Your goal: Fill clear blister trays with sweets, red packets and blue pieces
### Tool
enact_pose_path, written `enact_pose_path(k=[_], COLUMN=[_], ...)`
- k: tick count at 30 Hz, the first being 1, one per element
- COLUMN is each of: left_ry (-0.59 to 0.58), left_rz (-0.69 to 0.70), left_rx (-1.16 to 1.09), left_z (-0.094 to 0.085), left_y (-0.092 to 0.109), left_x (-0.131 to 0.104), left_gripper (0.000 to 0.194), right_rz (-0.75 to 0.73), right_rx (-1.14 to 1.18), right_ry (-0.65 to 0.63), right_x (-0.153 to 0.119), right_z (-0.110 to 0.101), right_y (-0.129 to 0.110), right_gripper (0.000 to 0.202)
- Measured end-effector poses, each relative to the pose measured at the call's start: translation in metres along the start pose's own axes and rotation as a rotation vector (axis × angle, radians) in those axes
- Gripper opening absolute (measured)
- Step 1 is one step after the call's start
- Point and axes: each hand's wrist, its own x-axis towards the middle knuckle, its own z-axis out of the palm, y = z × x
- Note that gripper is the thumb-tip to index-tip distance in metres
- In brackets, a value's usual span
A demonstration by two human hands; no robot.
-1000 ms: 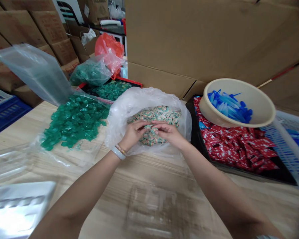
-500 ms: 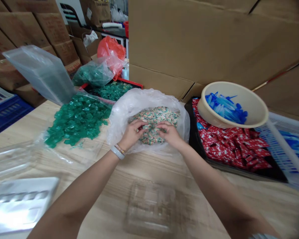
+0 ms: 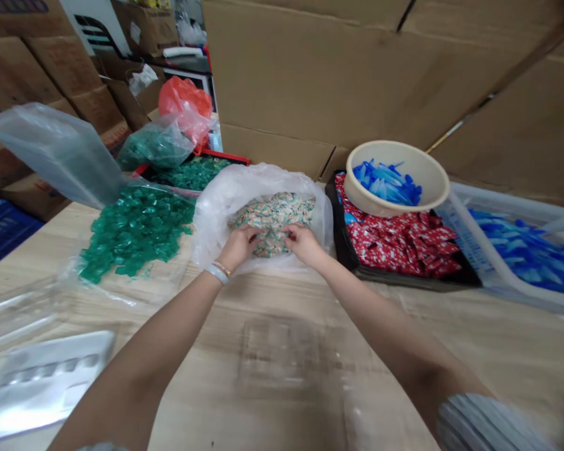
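Note:
A whitish plastic bag [image 3: 216, 207] lies open on the table, filled with small cream, green and orange packets [image 3: 282, 210]. Both my hands are at the front of that heap. My left hand [image 3: 239, 246], with bands on its wrist, has thumb and fingers drawn together at the packets. Opposite it, my right hand [image 3: 303, 243] has its fingertips bent in a pinch. Whatever lies between the fingers of either hand is too small to make out. Nearer me, a clear plastic tray [image 3: 279, 354] rests on the table, blurred.
Green translucent pieces [image 3: 134, 228] are heaped at left beside a clear bin [image 3: 66, 150]. A silvery moulded tray [image 3: 47, 382] lies front left. At right, red packets [image 3: 399, 244] fill a black tray under a cream bowl [image 3: 432, 178] of blue pieces. Cardboard [image 3: 305, 75] stands behind.
The view has swung right, so the bag, bowl and trays sit further left, and more of the basket of blue pieces shows. My hands stay at the packets, their fingertips slightly farther apart.

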Motion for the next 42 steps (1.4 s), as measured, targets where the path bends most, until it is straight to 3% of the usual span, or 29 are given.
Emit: enact_pose_path(k=[4,7,9,12,16,21,27,32,37,42], left_ry=[0.018,-0.067,-0.234,-0.495,-0.63,-0.714,-0.623,-0.552,-0.456,-0.5], left_rz=[-0.183,-0.279,-0.199,-0.002,0.12,0.143,0.129,0.128,0.189,0.227], left_rx=[0.028,-0.092,-0.149,-0.103,0.145,0.38,0.269,0.181,0.262,0.325], left_z=[-0.011,-0.02,-0.019,0.001,0.039,0.06,0.057,0.057,0.063,0.063], left_y=[0.011,0.042,0.073,0.118,0.15,0.159,0.161,0.153,0.148,0.149], left_x=[0.006,-0.017,-0.047,-0.094,-0.121,-0.118,-0.121,-0.131,-0.139,-0.139], left_gripper=[0.022,0.024,0.02,0.014,0.018,0.022,0.014,0.018,0.019,0.02], right_rz=[0.076,0.196,0.263,0.351,0.361,0.362,0.296,0.236,0.267,0.31], right_rx=[0.047,0.215,0.295,0.357,0.331,0.309,0.232,0.207,0.099,0.045], right_ry=[0.09,0.089,0.07,0.046,0.081,0.171,0.172,0.134,0.216,0.213], right_x=[-0.028,-0.079,-0.121,-0.177,-0.22,-0.248,-0.268,-0.265,-0.257,-0.26], right_z=[-0.021,-0.045,-0.059,-0.072,-0.084,-0.112,-0.123,-0.119,-0.141,-0.159], right_y=[0.002,0.008,0.01,0.009,0.003,0.007,0.016,0.027,0.052,0.068], right_gripper=[0.015,0.016,0.021,0.026,0.026,0.022,0.019,0.018,0.018,0.019])
